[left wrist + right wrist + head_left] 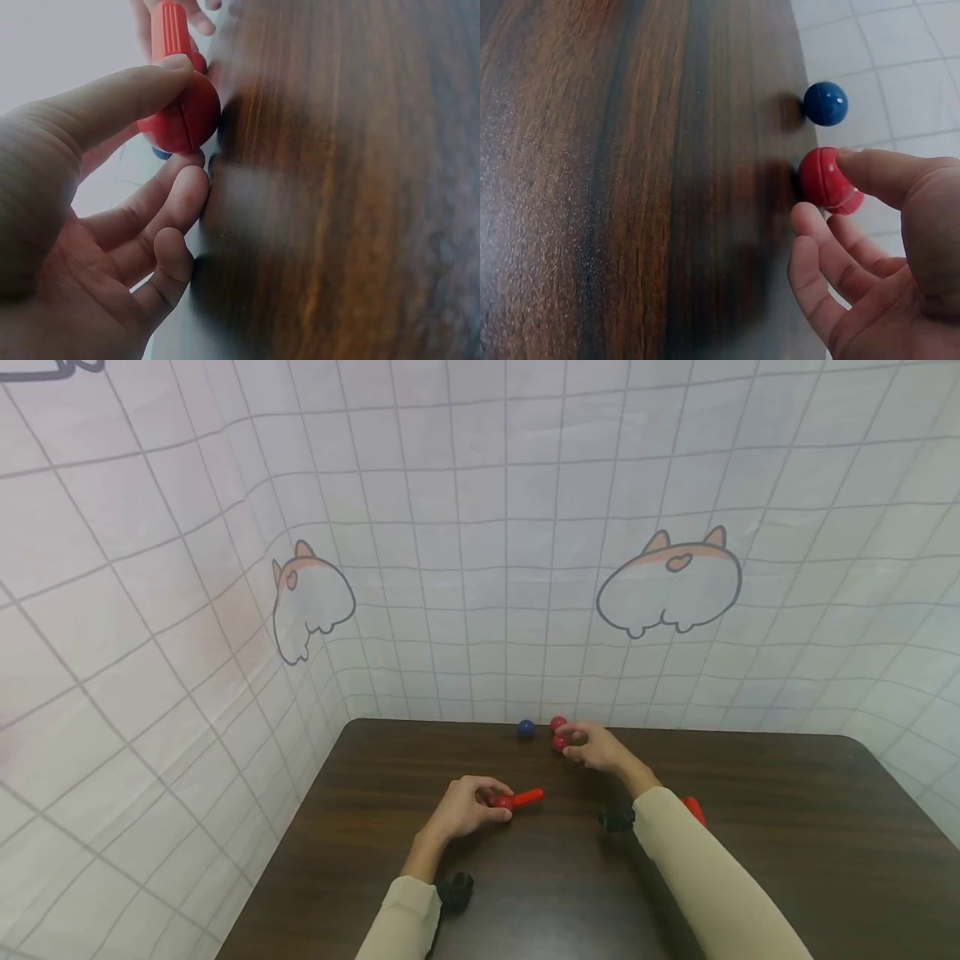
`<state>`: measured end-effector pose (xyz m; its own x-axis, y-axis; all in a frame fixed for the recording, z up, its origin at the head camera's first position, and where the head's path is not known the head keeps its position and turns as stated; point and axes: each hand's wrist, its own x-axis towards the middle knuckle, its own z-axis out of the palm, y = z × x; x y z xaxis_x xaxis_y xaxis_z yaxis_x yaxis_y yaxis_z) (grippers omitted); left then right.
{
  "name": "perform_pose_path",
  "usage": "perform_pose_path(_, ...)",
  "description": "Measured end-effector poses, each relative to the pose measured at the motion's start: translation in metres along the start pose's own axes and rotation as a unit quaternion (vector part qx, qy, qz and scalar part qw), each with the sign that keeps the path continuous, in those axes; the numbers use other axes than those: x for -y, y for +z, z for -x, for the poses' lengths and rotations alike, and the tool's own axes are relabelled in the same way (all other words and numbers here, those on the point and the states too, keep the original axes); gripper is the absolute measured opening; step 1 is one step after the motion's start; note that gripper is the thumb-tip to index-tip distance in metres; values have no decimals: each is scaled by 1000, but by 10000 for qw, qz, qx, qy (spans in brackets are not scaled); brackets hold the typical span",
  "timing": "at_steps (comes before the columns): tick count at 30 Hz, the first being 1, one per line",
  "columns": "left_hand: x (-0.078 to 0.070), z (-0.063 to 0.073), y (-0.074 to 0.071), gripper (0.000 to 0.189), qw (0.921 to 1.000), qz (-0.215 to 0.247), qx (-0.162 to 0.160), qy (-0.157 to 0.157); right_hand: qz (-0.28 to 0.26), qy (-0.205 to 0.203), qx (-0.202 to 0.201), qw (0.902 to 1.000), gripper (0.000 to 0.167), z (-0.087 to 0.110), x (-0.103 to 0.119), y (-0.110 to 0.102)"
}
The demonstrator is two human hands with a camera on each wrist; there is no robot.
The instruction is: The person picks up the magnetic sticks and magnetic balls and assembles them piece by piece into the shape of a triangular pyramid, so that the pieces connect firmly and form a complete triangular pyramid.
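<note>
Near the table's middle, my left hand (467,806) pinches a red maraca-like toy (184,112), a seamed ball with a ribbed handle. The thumb lies on the ball near the handle; in the head view the handle points right. Toward the back edge, my right hand (597,748) has its thumb and fingers around a red ball (821,178) with a seam, which sits at the tabletop. Just behind that one is another red ball (558,723), partly hidden in the right wrist view. A blue ball (526,728) stands to their left, touched by neither hand.
The dark wooden table (360,827) has rounded back corners and meets a white grid-patterned curtain (465,568). Another red object (693,811) lies partly hidden behind the right sleeve (705,868). Black wrist devices (455,892) sit under both forearms.
</note>
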<state>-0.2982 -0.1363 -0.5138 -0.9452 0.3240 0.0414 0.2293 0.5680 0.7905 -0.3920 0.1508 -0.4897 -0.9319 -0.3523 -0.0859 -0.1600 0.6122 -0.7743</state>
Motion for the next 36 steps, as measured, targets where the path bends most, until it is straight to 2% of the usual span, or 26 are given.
perform_pose_path(12, -2, -1, 5, 25, 10000, -9, -20, -36, -170, 175, -124, 9996, 29, 2, -6, 6)
perform_pose_path(19, -3, 0, 5, 25, 9999, -55, -95, -14, -439, 242, 110, 9987, 31, 15, -9, 6)
perform_pose_path(27, -3, 0, 4, 26, 9998, -93, -171, -32, -888, 33, 289, 9956, 32, 35, -6, 4)
perform_pose_path(36, -2, 0, 4, 25, 9998, -119, -178, 30, -1172, -343, 242, 9922, 31, 56, -4, 13)
